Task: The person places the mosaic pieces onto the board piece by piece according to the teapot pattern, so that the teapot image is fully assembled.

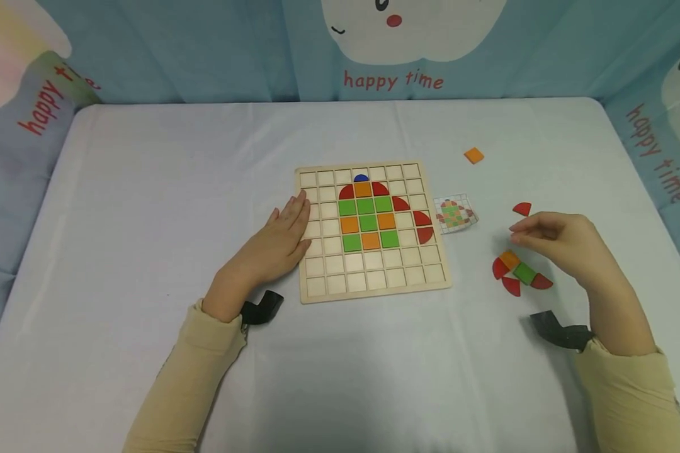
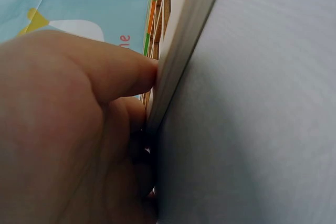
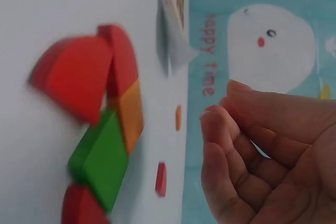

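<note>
A wooden grid board (image 1: pixel 374 280) lies mid-table, with green and orange squares, red quarter-circle pieces and a blue half-round piece in its cells. My left hand (image 1: pixel 277 242) rests against its left edge, fingers extended. In the left wrist view the thumb (image 2: pixel 126 72) touches the board's side (image 2: pixel 181 40). To the right, my right hand (image 1: pixel 563 245) hovers above the table, fingers loosely bent, with nothing visible between them. Just beyond its fingertips is a red quarter-circle piece (image 1: pixel 522 209). Nearer me lies a cluster with a green square (image 1: pixel 524 274), an orange square (image 1: pixel 510 258) and red quarter-circle pieces (image 1: pixel 511 287).
A small printed pattern card (image 1: pixel 456 214) lies against the board's right side. Farther back is a lone orange square (image 1: pixel 474 155). Blue printed fabric (image 1: pixel 232 56) borders the white table (image 1: pixel 175 170) at the back and sides.
</note>
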A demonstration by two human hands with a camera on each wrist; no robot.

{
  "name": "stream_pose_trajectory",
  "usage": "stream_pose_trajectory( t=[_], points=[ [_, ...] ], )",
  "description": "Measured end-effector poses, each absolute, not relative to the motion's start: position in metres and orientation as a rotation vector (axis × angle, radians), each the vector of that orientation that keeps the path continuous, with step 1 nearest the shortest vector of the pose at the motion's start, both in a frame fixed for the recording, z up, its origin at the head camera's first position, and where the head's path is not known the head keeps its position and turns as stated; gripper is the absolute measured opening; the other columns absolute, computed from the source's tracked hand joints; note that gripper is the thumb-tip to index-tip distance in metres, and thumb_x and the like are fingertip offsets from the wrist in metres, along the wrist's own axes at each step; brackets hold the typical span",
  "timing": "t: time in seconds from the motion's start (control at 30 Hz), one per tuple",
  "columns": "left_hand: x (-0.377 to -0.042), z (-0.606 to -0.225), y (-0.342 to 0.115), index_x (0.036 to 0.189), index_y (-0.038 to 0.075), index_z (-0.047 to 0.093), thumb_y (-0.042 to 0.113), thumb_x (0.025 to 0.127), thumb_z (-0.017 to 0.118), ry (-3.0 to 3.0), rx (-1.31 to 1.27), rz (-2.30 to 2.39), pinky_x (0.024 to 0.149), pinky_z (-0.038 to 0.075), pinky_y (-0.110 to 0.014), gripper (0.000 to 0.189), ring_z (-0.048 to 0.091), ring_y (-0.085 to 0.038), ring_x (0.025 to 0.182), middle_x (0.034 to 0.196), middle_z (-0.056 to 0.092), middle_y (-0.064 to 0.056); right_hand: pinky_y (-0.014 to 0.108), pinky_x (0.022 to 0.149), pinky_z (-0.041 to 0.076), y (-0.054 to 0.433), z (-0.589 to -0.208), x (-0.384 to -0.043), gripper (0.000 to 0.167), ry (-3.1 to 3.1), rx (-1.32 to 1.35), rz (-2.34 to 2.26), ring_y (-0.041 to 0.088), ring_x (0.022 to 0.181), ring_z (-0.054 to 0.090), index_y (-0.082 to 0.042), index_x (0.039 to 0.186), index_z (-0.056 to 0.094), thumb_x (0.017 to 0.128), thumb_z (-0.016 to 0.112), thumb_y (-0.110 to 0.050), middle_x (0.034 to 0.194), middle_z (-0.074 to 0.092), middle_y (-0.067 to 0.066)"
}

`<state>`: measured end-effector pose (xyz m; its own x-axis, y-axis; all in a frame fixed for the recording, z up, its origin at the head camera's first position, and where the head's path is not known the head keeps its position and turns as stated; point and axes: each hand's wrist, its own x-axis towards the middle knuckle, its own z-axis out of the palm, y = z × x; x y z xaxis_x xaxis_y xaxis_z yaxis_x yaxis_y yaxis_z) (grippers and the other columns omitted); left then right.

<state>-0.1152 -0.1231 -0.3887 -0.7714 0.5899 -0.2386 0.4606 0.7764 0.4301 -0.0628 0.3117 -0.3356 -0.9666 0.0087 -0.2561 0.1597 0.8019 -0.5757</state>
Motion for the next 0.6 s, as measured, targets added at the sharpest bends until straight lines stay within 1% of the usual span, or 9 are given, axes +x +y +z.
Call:
stream_pose_trajectory(
  t=[0.1, 0.17, 0.27, 0.4, 0.5, 0.6],
  points=[
    [-0.116, -0.389, -0.123, 0.148, -0.005, 0.002, 0.022, 0.101, 0.038, 2.606, 0.804, 0.490, 0.114, 0.003, -0.048, 0.065, -0.006, -0.028, 0.143, 0.156, -0.010, -0.016, 0.012, 0.065, 0.042, 0.321, -0.338, -0.057, 0.033, 2.728, 0.137, -0.848, 0.002, 0.076, 0.058, -0.002, 0.108, 0.065, 0.087, 0.069, -0.027, 0.093, 0.069, 0.006],
    [-0.117, -0.389, -0.123, 0.148, -0.005, 0.002, 0.022, 0.101, 0.038, 2.605, 0.801, 0.486, 0.114, 0.003, -0.048, 0.065, -0.006, -0.028, 0.143, 0.156, -0.010, -0.016, 0.014, 0.064, 0.044, 0.325, -0.340, -0.054, 0.034, 2.712, 0.146, -0.821, 0.003, 0.075, 0.059, -0.002, 0.109, 0.065, 0.087, 0.069, -0.028, 0.094, 0.069, 0.010],
    [-0.116, -0.388, -0.123, 0.148, -0.005, 0.002, 0.022, 0.101, 0.038, 2.605, 0.795, 0.485, 0.114, 0.003, -0.048, 0.065, -0.006, -0.028, 0.143, 0.156, -0.010, -0.016, 0.015, 0.063, 0.047, 0.328, -0.344, -0.051, 0.036, 2.687, 0.152, -0.819, 0.004, 0.075, 0.060, -0.001, 0.110, 0.064, 0.087, 0.069, -0.028, 0.096, 0.069, 0.012],
    [-0.116, -0.389, -0.124, 0.148, -0.004, 0.001, 0.022, 0.101, 0.037, 2.603, 0.792, 0.488, 0.114, 0.003, -0.048, 0.065, -0.006, -0.027, 0.143, 0.156, -0.010, -0.015, 0.017, 0.062, 0.048, 0.334, -0.352, -0.051, 0.036, 2.667, 0.157, -0.850, 0.007, 0.075, 0.061, -0.002, 0.109, 0.064, 0.086, 0.071, -0.029, 0.094, 0.070, 0.010],
    [-0.116, -0.390, -0.123, 0.148, -0.004, 0.001, 0.023, 0.101, 0.037, 2.603, 0.796, 0.486, 0.114, 0.003, -0.047, 0.065, -0.006, -0.027, 0.143, 0.156, -0.010, -0.014, 0.023, 0.059, 0.050, 0.338, -0.358, -0.050, 0.034, 2.683, 0.170, -0.796, 0.008, 0.074, 0.062, -0.005, 0.106, 0.064, 0.085, 0.072, -0.030, 0.090, 0.070, 0.004],
    [-0.116, -0.391, -0.123, 0.148, -0.004, 0.001, 0.023, 0.101, 0.037, 2.605, 0.806, 0.486, 0.114, 0.002, -0.048, 0.065, -0.006, -0.027, 0.143, 0.156, -0.010, -0.014, 0.025, 0.061, 0.050, 0.341, -0.358, -0.048, 0.036, 2.666, 0.161, -0.743, 0.011, 0.077, 0.062, -0.006, 0.107, 0.065, 0.084, 0.072, -0.032, 0.091, 0.070, 0.003]
  ],
)
